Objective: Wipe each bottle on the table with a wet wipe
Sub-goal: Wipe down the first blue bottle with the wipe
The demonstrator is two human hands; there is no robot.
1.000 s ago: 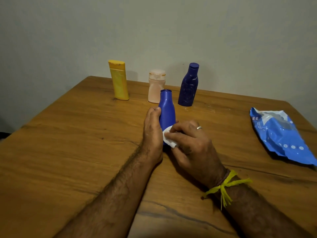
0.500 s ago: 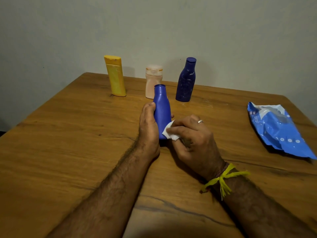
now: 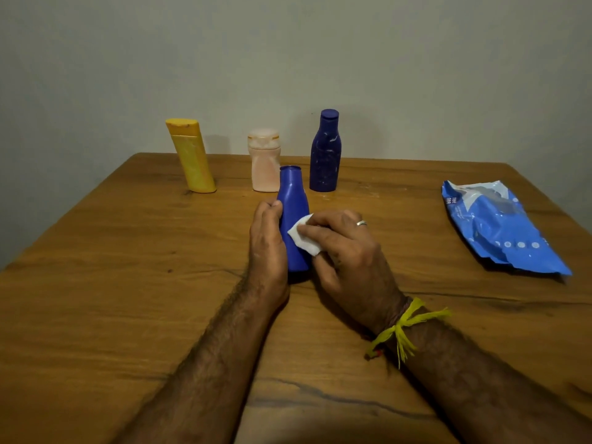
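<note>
Blue bottle (image 3: 293,219) observed upright on table (image 3: 112,267), gripped by curled fingers of left hand (image 3: 267,241). White wet wipe (image 3: 302,235) pinched in right hand (image 3: 349,251) fingertips, pressed against bottle's right side. Yellow bottle (image 3: 191,155), peach bottle (image 3: 265,163), dark blue bottle (image 3: 325,152) noted beyond fingertips. Wipe packet (image 3: 499,229) noted well right of right-hand fingers.

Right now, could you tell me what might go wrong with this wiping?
1. The blue bottle stands upright, held only by the left hand; a hard push from the wet wipe could tip it.
2. It could then knock over the peach bottle or dark blue bottle close behind.
</note>
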